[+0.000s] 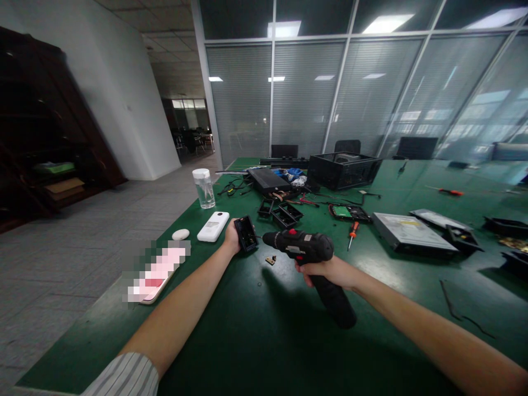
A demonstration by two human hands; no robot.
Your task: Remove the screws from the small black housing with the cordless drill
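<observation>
My right hand (319,270) is wrapped round the grip of a black cordless drill (303,243) with red buttons, its chuck pointing left. My left hand (234,237) grips a small black open-sided box (246,234), tilted up off the green table. The drill's tip is close to the box's right side; whether it touches I cannot tell. Below the chuck, a small brass-coloured piece (270,260) lies on the table. Several black plastic frames (285,214) sit just beyond the box.
On the left are a phone (159,275), a white round case (180,235), a white device (213,226) and a water bottle (205,190). An orange screwdriver (352,234), a green circuit board (344,212) and a silver drive (408,231) lie right. Farther back stands a black case (344,170).
</observation>
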